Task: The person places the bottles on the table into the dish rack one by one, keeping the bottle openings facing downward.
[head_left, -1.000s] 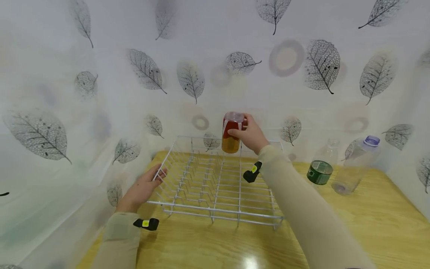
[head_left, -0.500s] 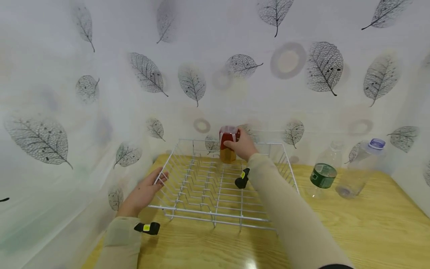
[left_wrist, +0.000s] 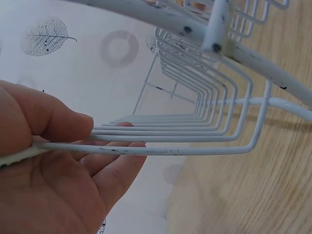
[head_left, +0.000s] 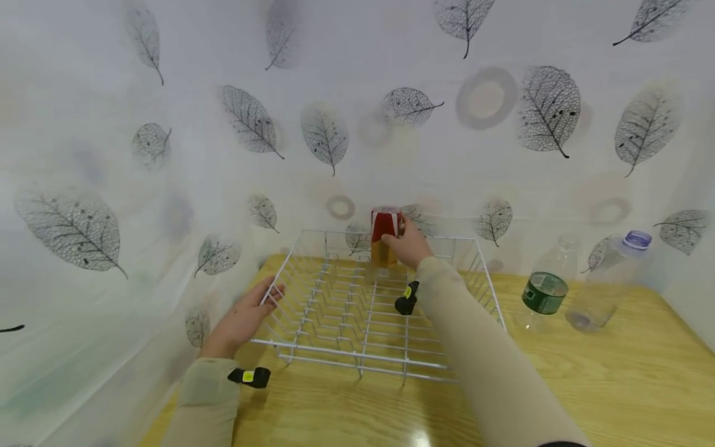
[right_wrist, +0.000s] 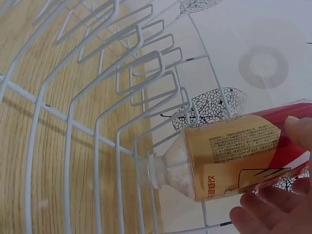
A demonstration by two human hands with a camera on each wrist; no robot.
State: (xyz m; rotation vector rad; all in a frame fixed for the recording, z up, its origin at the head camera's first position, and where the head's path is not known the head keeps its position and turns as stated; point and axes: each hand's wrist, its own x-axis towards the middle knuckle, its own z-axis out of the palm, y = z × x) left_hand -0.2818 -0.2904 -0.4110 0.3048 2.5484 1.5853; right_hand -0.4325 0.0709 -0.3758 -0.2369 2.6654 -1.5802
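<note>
My right hand (head_left: 412, 243) grips a plastic bottle (head_left: 384, 245) with a red and yellow label, held upside down at the back of a white wire dish rack (head_left: 357, 355). In the right wrist view the bottle (right_wrist: 234, 156) points its clear neck (right_wrist: 155, 171) down at the rack's bottom wires, beside a row of upright wire loops. My left hand (head_left: 246, 316) holds the rack's left side. Seen from the left wrist, the thumb lies over a side wire (left_wrist: 175, 151), and the other fingers reach behind the wires.
To the right of the rack, a clear bottle with a green label (head_left: 544, 293) stands on the wooden table (head_left: 631, 372). Beside it is a taller clear bottle with a purple neck (head_left: 611, 279). A leaf-printed curtain (head_left: 419, 167) hangs close behind and at the left.
My right hand has lowered the bottle from above the rack down into its back part, then stayed nearly still. The left hand keeps its place on the rack's side.
</note>
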